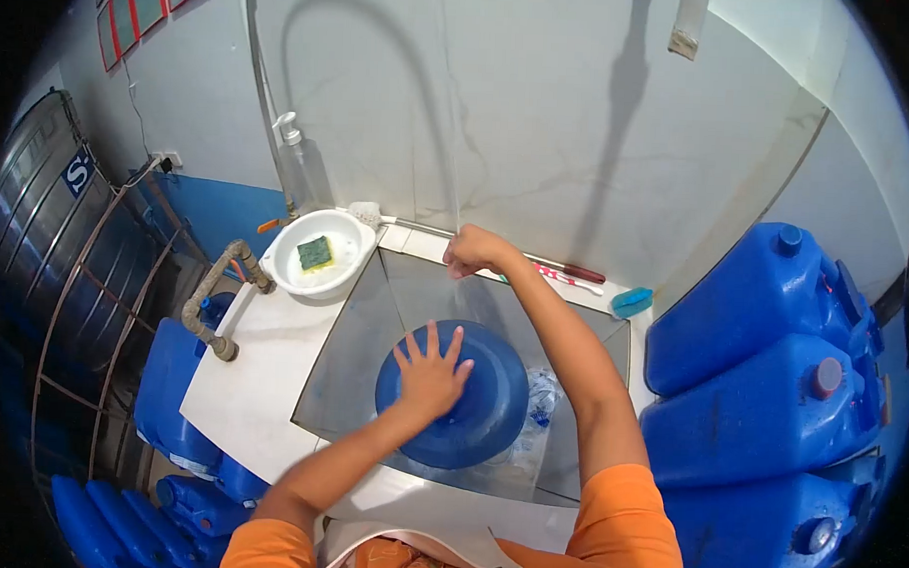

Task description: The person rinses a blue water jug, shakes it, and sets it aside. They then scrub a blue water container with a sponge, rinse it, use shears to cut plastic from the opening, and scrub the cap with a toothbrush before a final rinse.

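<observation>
A round blue water jug [501, 396] stands in the grey sink basin [347, 365]. My left hand [433, 378] lies on top of the jug with its fingers spread. At the back edge of the sink, my right hand [476, 253] is closed, its fingers curled downward. What those fingers hold, if anything, is hidden. Behind the right wrist lie a red-and-white toothbrush [565, 278] and a tool with a dark red handle [583, 273]. Crumpled clear plastic [541, 397] shows beside the jug.
A white basin [320, 251] with a green-yellow sponge [315, 253] sits at the left corner, near a pump bottle [304, 164] and a pipe [219, 286]. A teal brush [631, 303] lies right. Large blue containers [751, 405] line the right side.
</observation>
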Demonstrator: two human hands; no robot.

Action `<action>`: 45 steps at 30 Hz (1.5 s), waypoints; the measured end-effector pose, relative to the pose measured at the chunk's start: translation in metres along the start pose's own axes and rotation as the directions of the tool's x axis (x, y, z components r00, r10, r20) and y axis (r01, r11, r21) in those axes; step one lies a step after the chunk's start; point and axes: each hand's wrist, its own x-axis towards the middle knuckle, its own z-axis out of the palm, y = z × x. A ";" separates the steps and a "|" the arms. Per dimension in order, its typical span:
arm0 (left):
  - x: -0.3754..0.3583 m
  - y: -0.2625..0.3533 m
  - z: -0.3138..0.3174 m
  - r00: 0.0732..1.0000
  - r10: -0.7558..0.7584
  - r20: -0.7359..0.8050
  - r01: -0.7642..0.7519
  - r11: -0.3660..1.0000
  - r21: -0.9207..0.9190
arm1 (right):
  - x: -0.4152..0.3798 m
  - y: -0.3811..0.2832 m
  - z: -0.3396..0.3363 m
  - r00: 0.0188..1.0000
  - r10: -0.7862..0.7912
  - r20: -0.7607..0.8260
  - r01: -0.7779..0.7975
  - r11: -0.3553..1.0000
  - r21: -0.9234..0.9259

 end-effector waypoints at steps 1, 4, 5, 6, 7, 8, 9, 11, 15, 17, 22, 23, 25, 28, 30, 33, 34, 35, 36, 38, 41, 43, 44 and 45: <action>-0.003 0.012 0.007 0.984 -0.162 0.073 0.171 0.977 -0.125 | -0.002 -0.015 -0.007 0.986 0.158 0.053 -0.167 0.925 0.342; 0.008 0.023 0.012 0.991 -0.135 0.002 0.134 0.985 -0.113 | -0.007 -0.039 -0.025 0.930 0.276 0.244 -0.368 0.722 0.586; 0.017 0.020 0.007 0.998 -0.056 0.032 0.059 0.992 -0.114 | -0.005 -0.037 -0.027 0.909 0.290 0.301 -0.415 0.710 0.569; 0.029 0.012 0.004 0.997 -0.066 0.034 0.069 0.990 -0.121 | -0.003 -0.035 -0.027 0.884 0.304 0.357 -0.461 0.695 0.551; 0.040 0.002 0.007 0.981 0.190 0.041 -0.180 0.969 -0.171 | -0.009 -0.043 -0.032 0.888 0.304 0.346 -0.450 0.733 0.511; 0.052 -0.008 0.009 0.900 0.434 0.030 -0.418 0.881 -0.220 | -0.009 -0.047 -0.033 0.883 0.307 0.356 -0.457 0.735 0.500; 0.063 -0.019 0.012 0.788 0.615 -0.001 -0.593 0.759 -0.268 | -0.009 -0.049 -0.035 0.878 0.314 0.361 -0.469 0.717 0.516; 0.083 -0.031 0.019 0.809 0.588 0.015 -0.561 0.779 -0.279 | -0.008 -0.056 -0.040 0.869 0.329 0.370 -0.484 0.722 0.494; 0.085 -0.017 0.014 0.976 0.121 0.182 -0.087 0.979 -0.184 | -0.007 -0.056 -0.043 0.860 0.332 0.388 -0.495 0.728 0.475; 0.083 -0.016 0.016 0.959 0.150 0.241 -0.117 0.982 -0.148 | -0.011 -0.057 -0.043 0.872 0.328 0.363 -0.476 0.740 0.476; 0.115 -0.044 0.031 0.915 0.380 0.133 -0.355 0.918 -0.176 | -0.015 -0.058 -0.041 0.878 0.350 0.327 -0.476 0.706 0.525; 0.113 -0.041 0.021 0.964 0.107 0.243 -0.050 0.972 -0.229 | -0.015 -0.058 -0.038 0.873 0.370 0.317 -0.487 0.692 0.533; 0.119 -0.051 0.029 0.946 -0.081 0.314 0.181 0.935 -0.306 | -0.013 -0.054 -0.033 0.877 0.367 0.310 -0.480 0.696 0.533; 0.116 -0.063 0.027 0.972 0.105 0.208 -0.012 0.914 -0.405 | -0.009 -0.056 -0.031 0.875 0.371 0.310 -0.483 0.702 0.523; 0.114 -0.067 0.021 0.965 0.195 0.174 -0.072 0.838 -0.542 | -0.012 -0.060 -0.031 0.880 0.385 0.278 -0.475 0.692 0.543; 0.108 -0.051 0.024 0.980 0.133 0.146 -0.030 0.830 -0.557 | -0.016 -0.067 -0.031 0.905 0.333 0.267 -0.424 0.763 0.488; 0.104 -0.041 0.027 0.989 -0.016 0.144 0.078 0.899 -0.432 | -0.019 -0.067 -0.025 0.900 0.340 0.272 -0.434 0.753 0.494; 0.102 -0.034 0.029 0.987 -0.011 0.160 0.080 0.897 -0.435 | -0.023 -0.068 -0.017 0.916 0.370 0.152 -0.381 0.689 0.616; 0.101 -0.028 0.027 0.972 0.000 0.233 0.115 0.870 -0.479 | -0.028 -0.067 -0.008 0.910 0.412 0.033 -0.308 0.622 0.720; 0.092 -0.012 0.019 0.952 0.023 0.305 0.145 0.844 -0.516 | -0.044 -0.039 0.010 0.949 0.300 -0.095 -0.260 0.917 0.302; 0.067 0.018 0.026 0.983 -0.019 0.180 0.094 0.904 -0.418 | -0.124 -0.017 0.040 0.921 0.355 -0.161 -0.389 0.858 -0.335; 0.065 0.004 0.008 0.922 0.151 0.357 0.105 0.788 -0.606 | -0.193 -0.061 0.065 0.666 0.739 -0.101 -0.746 0.658 -0.104; 0.062 -0.008 0.001 0.814 0.337 0.473 0.169 0.642 -0.748 | -0.213 -0.037 0.104 0.513 0.834 -0.202 -0.858 0.506 -0.089; 0.059 -0.022 0.005 0.814 0.306 0.494 0.271 0.552 -0.789 | -0.228 -0.060 0.112 0.409 0.875 -0.260 -0.901 0.432 0.038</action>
